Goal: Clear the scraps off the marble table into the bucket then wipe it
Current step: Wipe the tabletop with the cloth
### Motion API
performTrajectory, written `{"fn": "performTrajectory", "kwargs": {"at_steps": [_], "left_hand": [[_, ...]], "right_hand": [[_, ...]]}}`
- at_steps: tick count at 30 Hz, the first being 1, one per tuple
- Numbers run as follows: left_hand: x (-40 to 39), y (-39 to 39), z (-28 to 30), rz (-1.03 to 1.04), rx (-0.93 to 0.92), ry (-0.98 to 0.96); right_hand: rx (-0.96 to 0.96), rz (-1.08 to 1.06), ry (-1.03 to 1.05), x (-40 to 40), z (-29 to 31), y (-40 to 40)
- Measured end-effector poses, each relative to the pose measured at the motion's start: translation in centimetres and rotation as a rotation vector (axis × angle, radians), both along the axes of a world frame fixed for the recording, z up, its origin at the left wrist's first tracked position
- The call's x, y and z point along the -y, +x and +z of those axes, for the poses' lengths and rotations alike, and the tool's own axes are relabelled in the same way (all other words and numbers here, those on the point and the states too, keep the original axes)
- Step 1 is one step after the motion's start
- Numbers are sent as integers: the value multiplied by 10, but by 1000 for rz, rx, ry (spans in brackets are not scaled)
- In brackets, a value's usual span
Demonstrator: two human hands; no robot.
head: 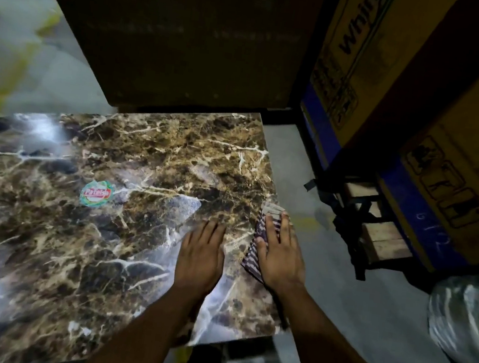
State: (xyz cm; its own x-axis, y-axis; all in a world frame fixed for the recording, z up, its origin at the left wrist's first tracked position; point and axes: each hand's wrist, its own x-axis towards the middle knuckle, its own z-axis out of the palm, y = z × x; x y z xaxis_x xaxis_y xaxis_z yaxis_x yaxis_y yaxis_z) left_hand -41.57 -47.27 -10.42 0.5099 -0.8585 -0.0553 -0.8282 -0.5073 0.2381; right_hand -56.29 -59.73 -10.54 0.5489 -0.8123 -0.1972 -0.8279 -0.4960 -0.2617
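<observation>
Dim storeroom, grey floor; marble table [72, 251] fills the left and centre. Nearest on the slab: left hand [200, 255] flat, fingers straight, holding nothing, just left of the cloth. Right hand [279, 255] beside it, fingers extended, pressing a striped cloth [256, 243] onto the table's right edge. Cloth's long axis runs near to far along that edge; unwiped marble lies to the left of both hands, so I judge the next stroke goes leftward, right hand leading. Farther left, a round sticker [96, 194] lies on the slab. No scraps evident; bucket not seen. Far right: yellow cartons [367, 61].
</observation>
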Motion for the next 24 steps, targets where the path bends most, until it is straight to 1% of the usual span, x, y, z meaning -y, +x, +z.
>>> {"fn": "performTrajectory", "kwargs": {"at_steps": [3, 9, 16, 24], "left_hand": [[21, 17, -2, -17, -13, 9], [86, 74, -5, -12, -64, -15], [163, 144, -8, -34, -50, -23], [230, 200, -5, -46, -57, -47]], "right_hand": [[-20, 16, -2, 27, -1, 28], [-39, 46, -25, 89, 0, 91], [-15, 88, -44, 169, -4, 165], [1, 84, -74, 240, -10, 232]]}}
